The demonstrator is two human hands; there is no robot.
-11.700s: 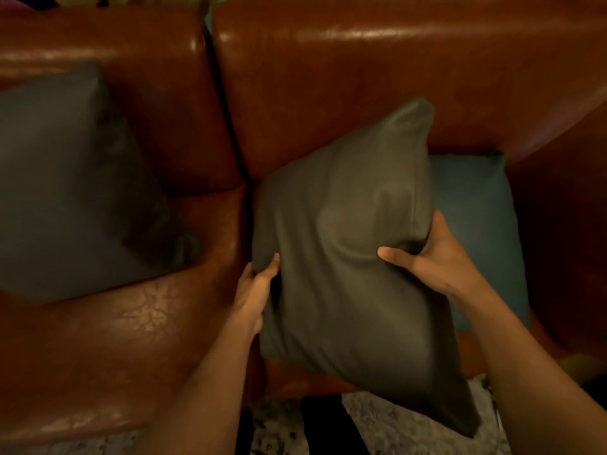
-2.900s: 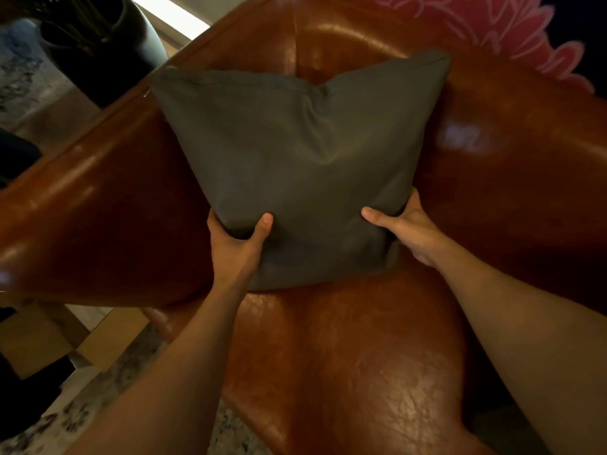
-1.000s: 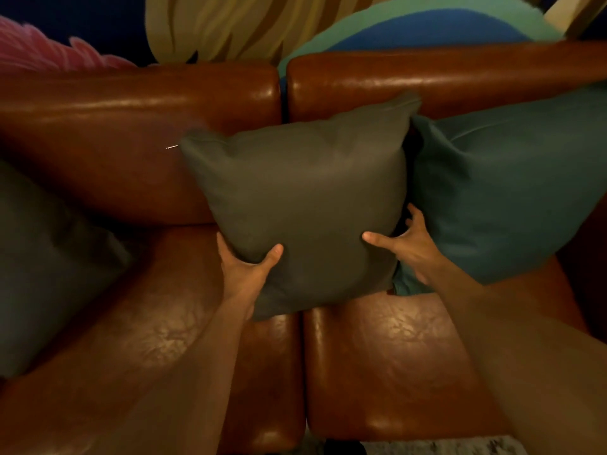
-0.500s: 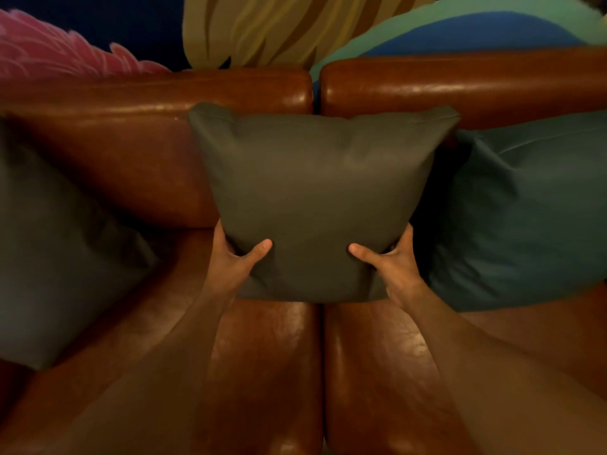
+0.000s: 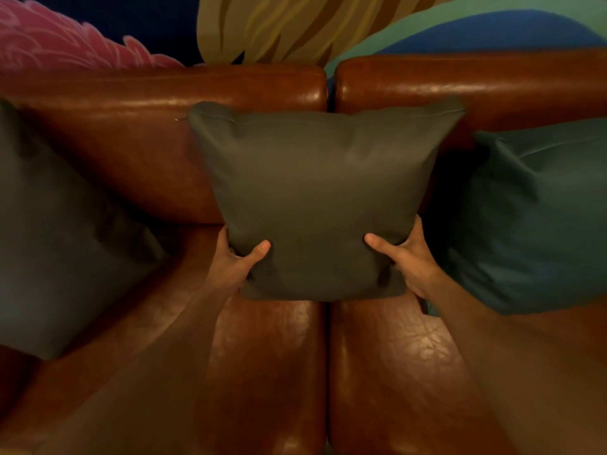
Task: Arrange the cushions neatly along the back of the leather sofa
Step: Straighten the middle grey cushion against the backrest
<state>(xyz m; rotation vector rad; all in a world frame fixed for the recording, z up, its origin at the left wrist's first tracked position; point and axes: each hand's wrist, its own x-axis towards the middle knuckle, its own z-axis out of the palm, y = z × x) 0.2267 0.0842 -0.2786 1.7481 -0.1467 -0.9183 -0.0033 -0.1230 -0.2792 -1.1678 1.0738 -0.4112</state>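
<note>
A dark grey-olive cushion (image 5: 318, 192) stands upright against the brown leather sofa back (image 5: 157, 103), centred over the seam between the two back sections. My left hand (image 5: 235, 261) grips its lower left corner, thumb on the front. My right hand (image 5: 405, 257) grips its lower right corner the same way. A second grey cushion (image 5: 56, 231) leans at the far left. A teal cushion (image 5: 532, 218) leans at the right, a small gap away from the held one.
The sofa's two seat pads (image 5: 272, 372) fill the foreground, split by a centre seam. Behind the sofa hangs a wall painting (image 5: 269, 24) with pink, yellow, green and blue shapes.
The cushion has been moved from the sofa's left corner to the middle of the back. In the last second it shifted left off the teal cushion and was set straight, and my hands slid to its lower corners.
</note>
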